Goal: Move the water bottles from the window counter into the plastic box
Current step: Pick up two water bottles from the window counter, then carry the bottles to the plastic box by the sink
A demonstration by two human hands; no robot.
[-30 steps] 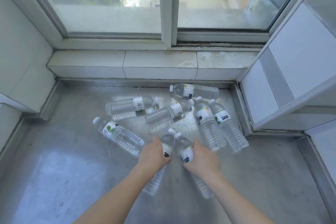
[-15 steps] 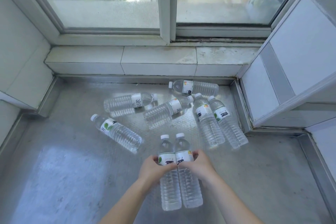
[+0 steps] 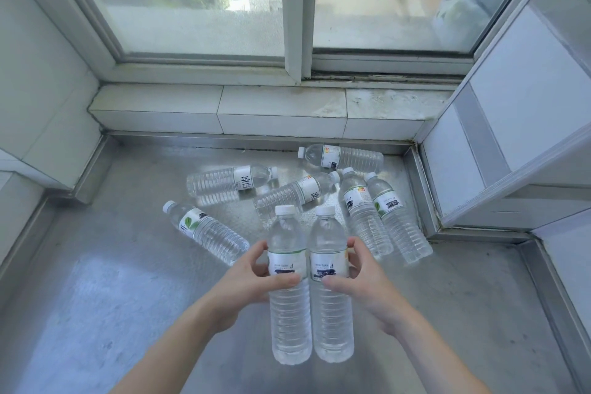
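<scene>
We had lifted two bottles (image 3: 308, 269) clear of the counter (image 3: 96, 297), left hand (image 3: 249, 281) and right hand (image 3: 361, 281) each clamped on one; the box was not visible.

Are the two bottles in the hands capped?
Capped. Both the left-hand bottle and the right-hand bottle show white caps seated on their necks.

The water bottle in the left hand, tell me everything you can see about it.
The clear plastic water bottle with a white screw cap is full or nearly full and closed. A white label with dark print wraps its upper half; below it the body is ribbed. It is held off the metal counter, cap pointing away toward the window. The left hand grips it at the label, thumb across the front. Its right side presses against a matching clear bottle held in the right hand.
</scene>
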